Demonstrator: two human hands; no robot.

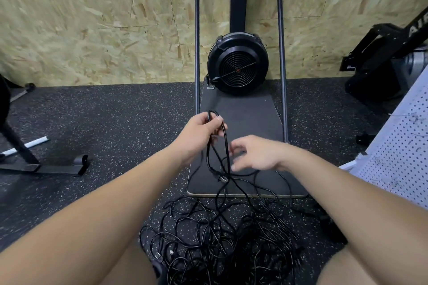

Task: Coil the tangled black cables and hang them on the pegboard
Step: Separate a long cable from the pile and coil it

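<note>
A heap of tangled black cables (215, 236) lies on the speckled rubber floor between my knees. My left hand (199, 133) grips a few loops of one black cable (225, 146), held up above the heap. Its strands hang down to a plug end (221, 178) and on into the pile. My right hand (254, 154) hovers just right of those hanging strands, fingers loosely curled and blurred; whether it touches a strand is unclear. A white pegboard (398, 150) leans at the right edge.
A black fan-wheel exercise machine (237, 67) with a tubular frame and flat base board (250, 118) stands straight ahead against an OSB wall. Another black machine (382, 58) sits at the right. A black metal stand foot (46, 166) lies at the left.
</note>
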